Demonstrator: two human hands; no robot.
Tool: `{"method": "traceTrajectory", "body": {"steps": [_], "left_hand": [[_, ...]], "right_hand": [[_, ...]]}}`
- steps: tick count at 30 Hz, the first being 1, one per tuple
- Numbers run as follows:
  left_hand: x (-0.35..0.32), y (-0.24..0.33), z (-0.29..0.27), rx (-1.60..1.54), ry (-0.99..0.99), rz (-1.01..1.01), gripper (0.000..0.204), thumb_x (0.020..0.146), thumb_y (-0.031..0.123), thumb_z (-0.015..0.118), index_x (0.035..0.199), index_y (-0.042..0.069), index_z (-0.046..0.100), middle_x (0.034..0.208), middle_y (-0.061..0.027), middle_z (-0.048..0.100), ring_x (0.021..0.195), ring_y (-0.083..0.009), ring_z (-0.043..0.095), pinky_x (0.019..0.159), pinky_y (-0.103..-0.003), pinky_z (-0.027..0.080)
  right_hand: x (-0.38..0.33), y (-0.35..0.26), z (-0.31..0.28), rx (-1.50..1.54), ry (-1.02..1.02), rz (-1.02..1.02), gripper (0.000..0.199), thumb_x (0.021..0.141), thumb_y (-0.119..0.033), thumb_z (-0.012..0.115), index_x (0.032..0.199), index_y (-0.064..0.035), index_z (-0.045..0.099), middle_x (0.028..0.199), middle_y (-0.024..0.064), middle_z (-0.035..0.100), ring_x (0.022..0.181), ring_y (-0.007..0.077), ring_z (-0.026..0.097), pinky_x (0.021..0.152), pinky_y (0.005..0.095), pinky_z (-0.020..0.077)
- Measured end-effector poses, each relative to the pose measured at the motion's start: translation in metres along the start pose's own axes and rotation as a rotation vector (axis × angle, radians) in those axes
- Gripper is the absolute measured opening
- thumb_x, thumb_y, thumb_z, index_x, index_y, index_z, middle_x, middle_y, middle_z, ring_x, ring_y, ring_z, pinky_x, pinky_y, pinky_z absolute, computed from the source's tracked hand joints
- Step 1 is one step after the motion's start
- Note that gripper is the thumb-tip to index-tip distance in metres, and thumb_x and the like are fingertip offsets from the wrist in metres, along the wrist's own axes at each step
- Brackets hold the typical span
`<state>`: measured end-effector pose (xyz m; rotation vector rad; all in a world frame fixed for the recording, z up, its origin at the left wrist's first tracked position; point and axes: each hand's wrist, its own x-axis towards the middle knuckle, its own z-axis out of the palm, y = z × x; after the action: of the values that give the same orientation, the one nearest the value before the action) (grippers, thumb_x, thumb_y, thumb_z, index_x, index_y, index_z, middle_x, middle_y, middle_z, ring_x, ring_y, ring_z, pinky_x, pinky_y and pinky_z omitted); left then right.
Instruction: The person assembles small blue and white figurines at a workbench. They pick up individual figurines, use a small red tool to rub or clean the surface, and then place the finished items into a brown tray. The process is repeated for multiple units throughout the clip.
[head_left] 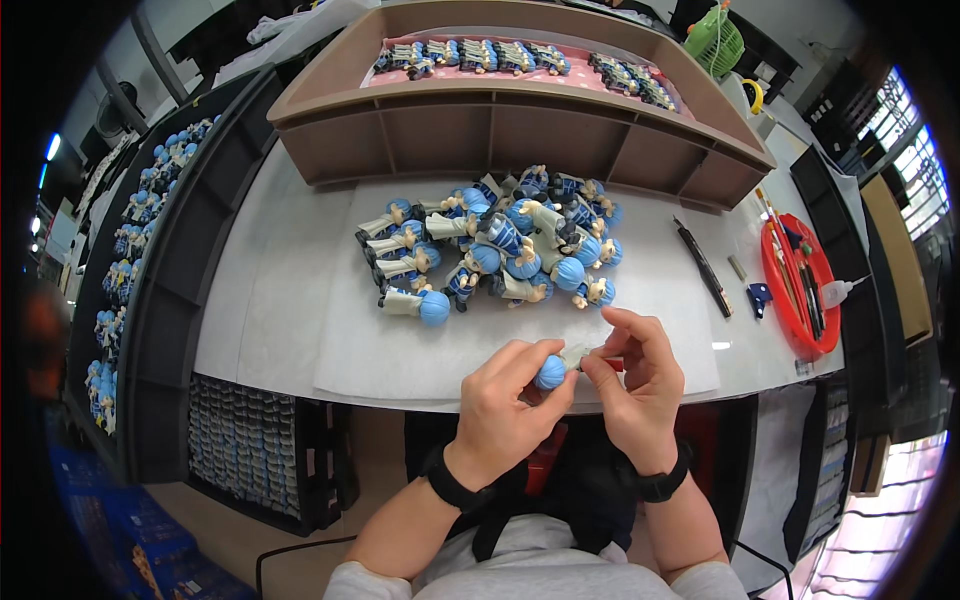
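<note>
Above the table's front edge I hold a small figurine [551, 373] with a ribbed light-blue head and a pale body. My left hand [508, 400] is closed round it, thumb and fingers at the head. The fingertips of my right hand [640, 385] pinch the other end, which they partly hide. A bit of red shows between the right fingers; what it belongs to I cannot make out. Just beyond my hands a heap of similar figurines [520, 262] lies on a white sheet [350, 345], one figurine [414, 305] lying at its near left.
A brown tray [440, 130] with rows of figurines stands at the back. On the left is a black crate [195, 300] of figurines. A black pen-like tool [704, 267] and a red oval dish [828, 338] with brushes lie at right. A green fan [714, 45] stands far right.
</note>
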<state>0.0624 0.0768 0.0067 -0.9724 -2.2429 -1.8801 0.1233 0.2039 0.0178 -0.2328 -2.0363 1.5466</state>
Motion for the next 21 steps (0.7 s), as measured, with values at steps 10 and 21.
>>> {"method": "traceTrajectory", "body": {"steps": [10, 21], "left_hand": [[-0.001, -0.002, 0.003, -0.012, 0.008, -0.051, 0.023, 0.070, 0.006, 0.069, 0.091, 0.000, 0.061, 0.070, -0.0069, 0.055, 0.049, -0.0128, 0.054, 0.045, -0.025, 0.043], [0.000, 0.002, 0.002, -0.044, -0.002, -0.120, 0.024, 0.070, 0.004, 0.070, 0.092, -0.003, 0.061, 0.072, -0.0051, 0.056, 0.057, -0.0077, 0.054, 0.048, -0.021, 0.043]], "right_hand": [[0.007, 0.004, -0.002, 0.042, 0.000, 0.030, 0.046, 0.069, 0.016, 0.059, 0.111, -0.0019, 0.053, 0.081, 0.0018, 0.043, 0.072, 0.0087, 0.050, 0.066, 0.0199, 0.0426], [0.010, 0.000, -0.006, 0.046, 0.048, 0.058, 0.047, 0.070, 0.017, 0.058, 0.113, -0.0012, 0.053, 0.080, 0.0005, 0.040, 0.070, 0.0083, 0.049, 0.067, 0.0215, 0.0439]]}}
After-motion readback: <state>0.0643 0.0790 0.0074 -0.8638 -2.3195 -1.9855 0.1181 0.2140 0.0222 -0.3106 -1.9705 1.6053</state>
